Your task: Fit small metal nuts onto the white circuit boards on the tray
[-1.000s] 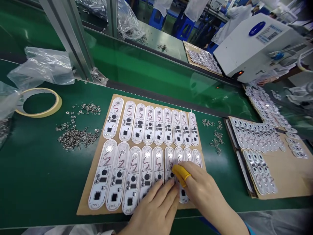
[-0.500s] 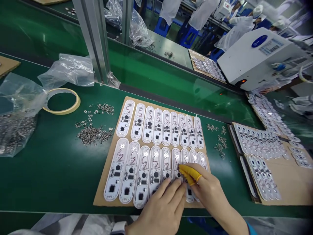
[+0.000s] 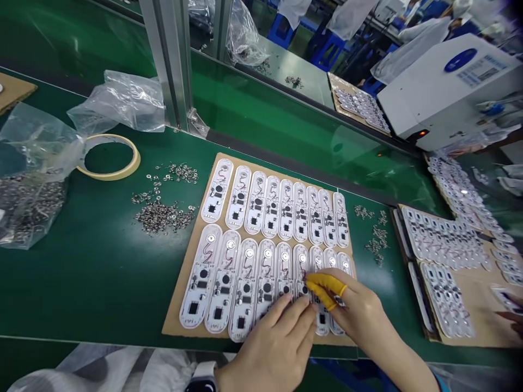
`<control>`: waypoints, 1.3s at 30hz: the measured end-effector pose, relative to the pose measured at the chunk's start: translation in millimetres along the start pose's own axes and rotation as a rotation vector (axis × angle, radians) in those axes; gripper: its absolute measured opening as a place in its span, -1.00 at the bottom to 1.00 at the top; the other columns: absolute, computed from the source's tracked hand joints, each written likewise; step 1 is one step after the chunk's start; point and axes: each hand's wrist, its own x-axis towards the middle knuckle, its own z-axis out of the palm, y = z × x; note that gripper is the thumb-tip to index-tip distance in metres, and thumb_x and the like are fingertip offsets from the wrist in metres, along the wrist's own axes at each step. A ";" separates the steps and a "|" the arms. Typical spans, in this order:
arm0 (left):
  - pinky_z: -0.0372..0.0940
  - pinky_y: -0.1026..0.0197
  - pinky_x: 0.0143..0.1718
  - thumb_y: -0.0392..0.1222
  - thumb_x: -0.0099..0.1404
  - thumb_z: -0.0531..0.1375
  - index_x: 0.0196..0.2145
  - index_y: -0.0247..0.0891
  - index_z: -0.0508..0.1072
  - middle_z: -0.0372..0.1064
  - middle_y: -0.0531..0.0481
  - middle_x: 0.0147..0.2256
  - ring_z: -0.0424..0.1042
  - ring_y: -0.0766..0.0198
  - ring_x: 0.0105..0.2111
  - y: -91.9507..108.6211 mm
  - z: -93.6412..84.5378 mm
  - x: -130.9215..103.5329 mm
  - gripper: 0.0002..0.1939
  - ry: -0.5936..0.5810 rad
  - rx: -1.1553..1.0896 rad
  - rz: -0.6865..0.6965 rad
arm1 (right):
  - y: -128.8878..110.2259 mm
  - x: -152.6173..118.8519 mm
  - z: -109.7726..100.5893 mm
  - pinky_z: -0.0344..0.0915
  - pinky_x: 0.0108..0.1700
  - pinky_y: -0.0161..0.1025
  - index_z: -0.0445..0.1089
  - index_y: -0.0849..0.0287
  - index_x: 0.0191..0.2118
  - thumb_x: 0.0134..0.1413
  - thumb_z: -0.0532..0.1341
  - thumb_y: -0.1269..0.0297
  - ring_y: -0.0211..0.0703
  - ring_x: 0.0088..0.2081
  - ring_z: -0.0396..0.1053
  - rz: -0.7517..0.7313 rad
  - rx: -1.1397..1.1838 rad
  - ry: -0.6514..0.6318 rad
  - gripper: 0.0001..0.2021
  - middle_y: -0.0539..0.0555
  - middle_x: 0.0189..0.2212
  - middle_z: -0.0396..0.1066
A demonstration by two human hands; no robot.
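Two rows of white oblong circuit boards [image 3: 195,299], each with a round silver disc and thin red and black wires, lie on a cardboard sheet [image 3: 174,321]. My left hand [image 3: 272,340] rests over the lower row with its fingers stretched out, covering the lower ends of several boards. Yellow finger covers sit on two fingers of my right hand [image 3: 355,305]. Those fingers are pinched together at the wires of a board [image 3: 301,261] in the lower row. What lies between the fingertips is too small to make out.
Small metal parts [image 3: 161,218] lie heaped left of the cardboard, screws [image 3: 378,239] to its right. Tape [image 3: 134,163] and a bag of metal parts [image 3: 30,207] are farther left. At the right edge another person's hand [image 3: 512,318] is near more boards. A metal post [image 3: 169,65] stands behind.
The view has shifted slightly, so the bench appears farther right. Another person's hand and a board have come into view at the right edge. My hands stay at the same board.
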 end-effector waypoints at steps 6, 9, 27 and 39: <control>0.02 0.19 0.16 -0.15 0.35 -0.02 -0.04 -0.16 0.43 0.31 0.22 0.05 0.23 0.36 0.08 1.6 3.4 -0.1 -0.67 -0.004 -0.012 -0.015 | -4.8 1.3 -0.9 0.48 -0.44 -0.30 0.26 0.28 -0.26 0.18 -0.03 0.55 -0.18 -0.37 0.45 -0.072 -0.069 0.013 -0.84 0.23 -0.33 0.41; 0.03 0.21 0.15 -0.11 0.34 -0.01 -0.05 -0.14 0.44 0.32 0.25 0.04 0.24 0.37 0.08 0.0 2.8 1.9 -0.68 0.004 -0.030 -0.019 | -7.6 4.5 -2.6 0.46 -0.47 -0.28 0.24 0.28 -0.29 0.12 -0.05 0.62 -0.16 -0.36 0.43 -0.090 -0.085 0.009 -0.81 0.24 -0.33 0.40; 0.04 0.18 0.12 -0.07 0.31 0.02 -0.07 -0.13 0.45 0.33 0.22 0.03 0.23 0.33 0.06 -1.4 3.0 4.0 -0.68 -0.014 -0.036 -0.016 | -6.0 -3.0 -6.1 0.45 -0.31 -0.30 0.29 0.30 -0.07 0.20 0.02 0.50 -0.18 -0.25 0.43 0.020 0.034 0.009 -0.78 0.21 -0.25 0.42; 0.12 0.20 0.12 -0.14 0.33 0.01 -0.05 -0.15 0.43 0.34 0.20 0.01 0.25 0.34 0.07 0.1 8.8 1.1 -0.70 0.014 -0.013 -0.029 | -6.0 -26.1 3.7 0.25 -0.24 -0.14 0.34 0.32 -0.19 0.23 -0.04 0.40 -0.02 -0.16 0.31 -0.117 -0.118 0.058 -0.77 0.30 -0.10 0.36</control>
